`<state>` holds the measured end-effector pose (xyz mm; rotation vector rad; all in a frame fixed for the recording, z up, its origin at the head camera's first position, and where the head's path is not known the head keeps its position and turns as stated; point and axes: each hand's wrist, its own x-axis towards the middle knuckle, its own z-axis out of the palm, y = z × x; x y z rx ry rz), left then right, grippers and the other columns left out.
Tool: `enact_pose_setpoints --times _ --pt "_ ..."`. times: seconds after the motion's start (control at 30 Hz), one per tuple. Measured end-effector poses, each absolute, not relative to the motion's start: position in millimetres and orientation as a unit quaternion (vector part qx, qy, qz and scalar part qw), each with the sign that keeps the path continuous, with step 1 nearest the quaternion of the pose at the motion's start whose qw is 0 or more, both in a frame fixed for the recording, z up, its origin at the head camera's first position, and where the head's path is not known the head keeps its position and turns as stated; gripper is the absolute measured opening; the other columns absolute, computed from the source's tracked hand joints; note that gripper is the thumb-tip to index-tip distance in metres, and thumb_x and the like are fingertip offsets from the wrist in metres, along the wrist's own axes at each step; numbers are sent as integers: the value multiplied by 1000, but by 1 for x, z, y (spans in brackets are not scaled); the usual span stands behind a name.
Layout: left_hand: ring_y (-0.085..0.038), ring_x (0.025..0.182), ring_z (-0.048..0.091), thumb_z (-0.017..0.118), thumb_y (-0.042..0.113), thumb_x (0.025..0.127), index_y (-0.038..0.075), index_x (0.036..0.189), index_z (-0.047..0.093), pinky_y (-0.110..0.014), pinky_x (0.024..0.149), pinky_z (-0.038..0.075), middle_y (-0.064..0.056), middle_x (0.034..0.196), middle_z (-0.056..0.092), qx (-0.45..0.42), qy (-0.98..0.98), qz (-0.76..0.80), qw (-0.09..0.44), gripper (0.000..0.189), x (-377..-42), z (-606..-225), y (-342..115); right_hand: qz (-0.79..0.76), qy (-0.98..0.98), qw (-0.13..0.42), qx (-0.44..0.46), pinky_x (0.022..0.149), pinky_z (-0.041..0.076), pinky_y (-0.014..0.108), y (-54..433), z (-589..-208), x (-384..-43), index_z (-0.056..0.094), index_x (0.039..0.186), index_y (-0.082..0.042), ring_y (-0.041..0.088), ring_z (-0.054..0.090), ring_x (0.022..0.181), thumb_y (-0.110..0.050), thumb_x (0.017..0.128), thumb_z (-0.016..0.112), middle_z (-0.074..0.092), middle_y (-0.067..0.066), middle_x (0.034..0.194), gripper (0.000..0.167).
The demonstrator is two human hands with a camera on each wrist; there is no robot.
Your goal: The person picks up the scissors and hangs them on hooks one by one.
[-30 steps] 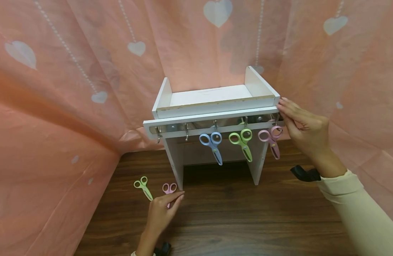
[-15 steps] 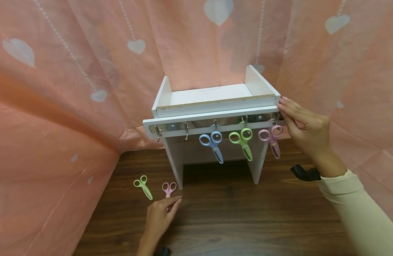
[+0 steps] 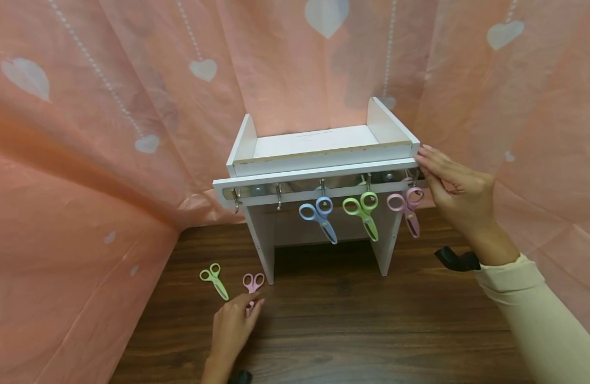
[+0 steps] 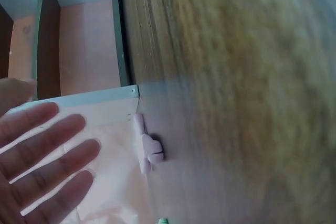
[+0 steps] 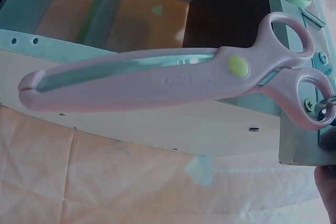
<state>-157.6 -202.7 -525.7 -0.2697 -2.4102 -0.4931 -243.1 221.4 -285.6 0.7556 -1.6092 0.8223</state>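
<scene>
"Left hand [image 3: 231, 326] has slipped slightly leftward, partly covering the loose pink scissors [image 3: 254, 282] in the head view. How do things stand?"

"Largest first: wood desk [image 3: 352, 314], then the white rack [image 3: 314, 157] standing on it. Right hand [image 3: 460, 197] lies against the rack's right end; whether it pinches, I can't tell. The left fingers [image 4: 47, 141] are extended and spread, gripping nothing. Those scissors lie flat near the rack's left foot."

"Best way to lift them?"

"I'd keep the rack braced, lower thumb and forefinger onto the blades, and leave the finger loops uncovered."
</scene>
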Motion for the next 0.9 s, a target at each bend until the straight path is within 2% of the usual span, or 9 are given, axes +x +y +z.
enact_pose_setpoints --times 0.2,0.43,0.53,0.67,0.77,0.9 --pt "-9 55 51 85 20 83 14 83 76 -32 44 44 7 66 58 -74 -942 -178 275 10 -155 -521 -204 344 -686 556 320 101 54 28 221 -283 -242 77 101 7 32 71 108 24 75 73 73 22 108 32" --pt "-23 66 67 84 18 84 7 90 78 -42 50 55 -1 79 67 -43 -964 -183 187 15 -154 -518 -205 329 -694 556 317 101 53 24 222 -282 -241 77 103 6 32 71 107 24 74 74 73 21 108 34" --pt "-30 71 70 85 19 83 4 93 77 -46 53 57 -5 83 69 -34 -967 -184 172 20 -154 -519 -205 325 -696 557 317 102 52 23 223 -284 -242 77 103 6 32 71 107 24 73 74 73 21 109 35" --pt "-28 66 66 85 18 82 6 82 71 -45 49 53 -2 75 61 -23 -970 -184 157 19 -156 -520 -204 321 -696 559 315 102 52 22 226 -286 -246 78 104 5 30 71 108 24 73 75 73 19 110 37" --pt "-25 61 62 86 17 82 10 74 62 -43 46 49 0 70 53 -18 -972 -185 147 26 -157 -523 -205 319 -699 557 315 102 52 22 227 -287 -246 77 104 5 30 71 108 25 72 75 73 19 110 38" --pt "-28 61 63 87 17 80 10 69 58 -45 46 50 -4 71 54 -13 -972 -184 143 32 -158 -524 -205 321 -699 555 316 101 52 22 226 -286 -244 77 105 5 32 71 108 25 73 74 73 20 110 38"
